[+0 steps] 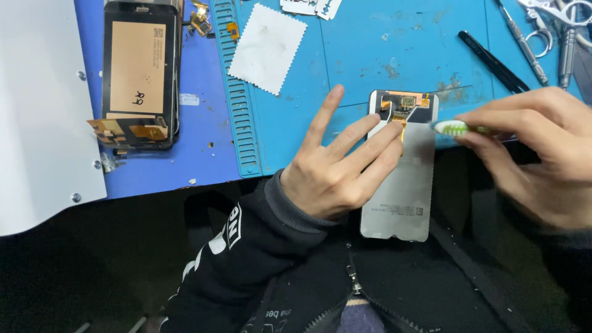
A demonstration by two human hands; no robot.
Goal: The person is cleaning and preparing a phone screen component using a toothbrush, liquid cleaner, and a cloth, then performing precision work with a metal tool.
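Left hand (336, 169) lies flat, palm down, fingers (324, 117) fanned wide and straight, resting on the left edge of the grey phone screen panel (401, 191) and pinning it — nothing is clasped in that grip, it is simply spread. The panel lies back side up, its far end on the near edge of the teal mat (370, 43), its near end jutting over the person's dark jacket. Right hand (542, 154) comes in from the right, wrist bent, thumb and forefingers pinching the green handle of a small brush (456, 128), whose white bristle head sits at the panel's far right corner, beside the orange flex cable (404, 105) there. Counting now: two hands, one brush, one panel in hand. Far left on the blue counter (203, 154), a second screen assembly (139, 74) with a tan backing lies well apart. One white pinked-edge cloth square (267, 48) rests on the mat. Far right: one black spudger (493, 61), plus a cluster of metal tools (552, 37), too crowded to count. One white sheet (37, 111) covers the left edge.
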